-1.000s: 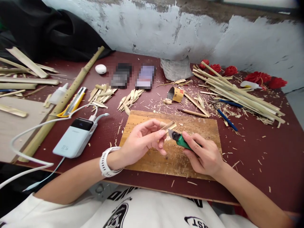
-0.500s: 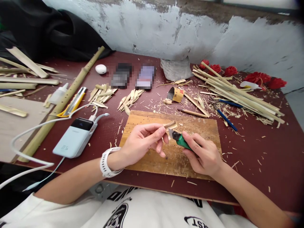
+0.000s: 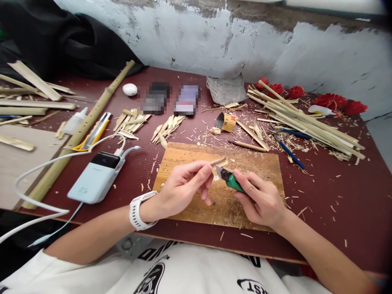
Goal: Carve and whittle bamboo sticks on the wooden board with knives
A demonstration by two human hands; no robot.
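Observation:
My left hand [image 3: 186, 183] pinches a small strip of bamboo [image 3: 219, 161] between thumb and fingers, over the wooden board [image 3: 180, 153]. A green utility knife [image 3: 235, 183] is gripped in my right hand [image 3: 263, 200], its blade pointing left. The blade tip is close beside the strip; whether they touch I cannot tell. Part of the strip is hidden by my left fingers. Pale shavings lie around and on the board.
Beyond the board are pliers [image 3: 290, 154], a roll of sandpaper [image 3: 229, 122] and a bundle of bamboo strips [image 3: 309, 118]. On the left stand a power bank [image 3: 94, 179] with cables, a yellow cutter [image 3: 97, 131] and a long bamboo pole [image 3: 101, 102].
The knife and my right hand have shifted very slightly left. My left hand keeps its pinch on the bamboo strip, with its wrist a touch lower.

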